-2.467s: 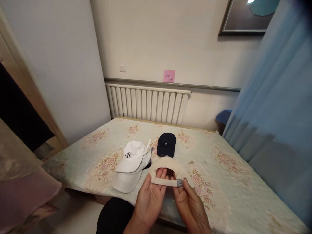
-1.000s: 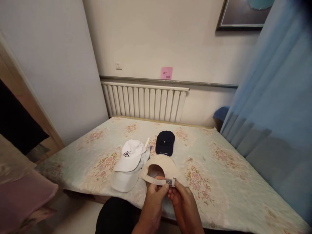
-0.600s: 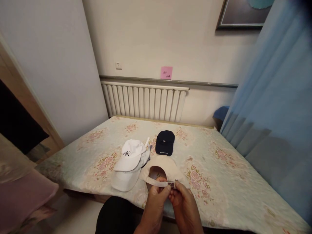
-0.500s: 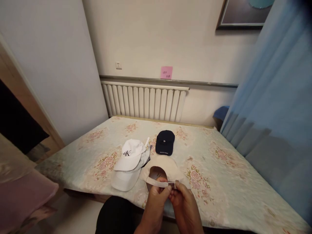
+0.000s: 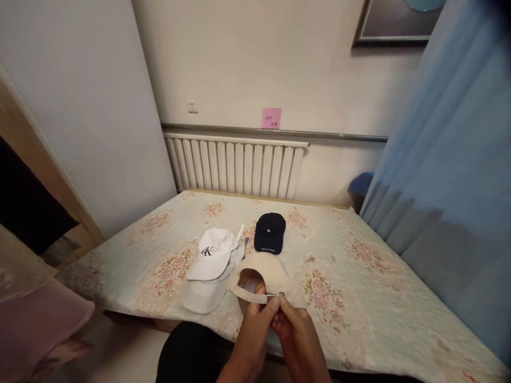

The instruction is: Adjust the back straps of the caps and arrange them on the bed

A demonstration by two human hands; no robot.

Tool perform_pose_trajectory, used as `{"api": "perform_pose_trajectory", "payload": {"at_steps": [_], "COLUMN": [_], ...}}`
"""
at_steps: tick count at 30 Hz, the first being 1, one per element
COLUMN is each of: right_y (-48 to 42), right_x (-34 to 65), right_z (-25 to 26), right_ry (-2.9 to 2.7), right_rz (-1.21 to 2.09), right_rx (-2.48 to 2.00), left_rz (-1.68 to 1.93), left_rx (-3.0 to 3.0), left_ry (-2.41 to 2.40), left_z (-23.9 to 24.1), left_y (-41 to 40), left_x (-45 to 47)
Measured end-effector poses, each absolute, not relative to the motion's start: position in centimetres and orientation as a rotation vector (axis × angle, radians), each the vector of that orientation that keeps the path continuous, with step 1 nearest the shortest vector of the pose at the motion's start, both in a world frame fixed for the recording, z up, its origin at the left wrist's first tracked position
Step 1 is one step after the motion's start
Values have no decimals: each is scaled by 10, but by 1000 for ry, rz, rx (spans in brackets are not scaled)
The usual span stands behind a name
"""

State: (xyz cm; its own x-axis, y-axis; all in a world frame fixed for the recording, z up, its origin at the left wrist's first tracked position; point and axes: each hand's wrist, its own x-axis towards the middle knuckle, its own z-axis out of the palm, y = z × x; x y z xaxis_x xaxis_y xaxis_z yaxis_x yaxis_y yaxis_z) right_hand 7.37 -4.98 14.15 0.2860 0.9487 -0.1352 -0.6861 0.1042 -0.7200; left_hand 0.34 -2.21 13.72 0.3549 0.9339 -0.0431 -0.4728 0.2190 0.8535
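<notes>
A beige cap (image 5: 271, 271) lies with its back opening toward me at the near edge of a floral-covered bed (image 5: 359, 276). My left hand (image 5: 253, 330) pinches the cap's rear strap (image 5: 249, 297) from the left. Beside it, my right hand (image 5: 293, 332) pinches the strap's small metal buckle (image 5: 280, 294); the fingertips of both hands meet there. Left of the beige cap, a white cap with a black logo (image 5: 213, 252) rests on another white cap (image 5: 202, 299). A dark navy cap (image 5: 270, 233) lies just behind.
A white radiator (image 5: 235, 165) runs along the far wall under a pink sticky note (image 5: 271, 118). A blue curtain (image 5: 451, 175) hangs at the right. A pink cushion (image 5: 35, 324) sits at the lower left, a wooden frame (image 5: 43, 175) beside it.
My hands have closed in on the strap: the right hand slid along it to the buckle and the fingertips now meet. The cap has tipped slightly toward the left.
</notes>
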Motion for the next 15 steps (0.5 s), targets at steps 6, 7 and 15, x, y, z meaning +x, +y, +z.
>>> {"api": "perform_pose_trajectory", "payload": {"at_steps": [6,7,15], "right_y": [-48,-48,-52], "right_x": [77,80,113], "right_z": [124,115,22], "right_ry": [-569,-623,-568], "right_rz": [1208,1212,1199], "right_rx": [-873,-921,-1265], "left_rz": [981,985,1040], "left_rx": [786,752,552], "left_ry": [629,628,564], "left_z": [152,157,194], "left_y": [-6,-2,24], "left_x": [8,8,11]}}
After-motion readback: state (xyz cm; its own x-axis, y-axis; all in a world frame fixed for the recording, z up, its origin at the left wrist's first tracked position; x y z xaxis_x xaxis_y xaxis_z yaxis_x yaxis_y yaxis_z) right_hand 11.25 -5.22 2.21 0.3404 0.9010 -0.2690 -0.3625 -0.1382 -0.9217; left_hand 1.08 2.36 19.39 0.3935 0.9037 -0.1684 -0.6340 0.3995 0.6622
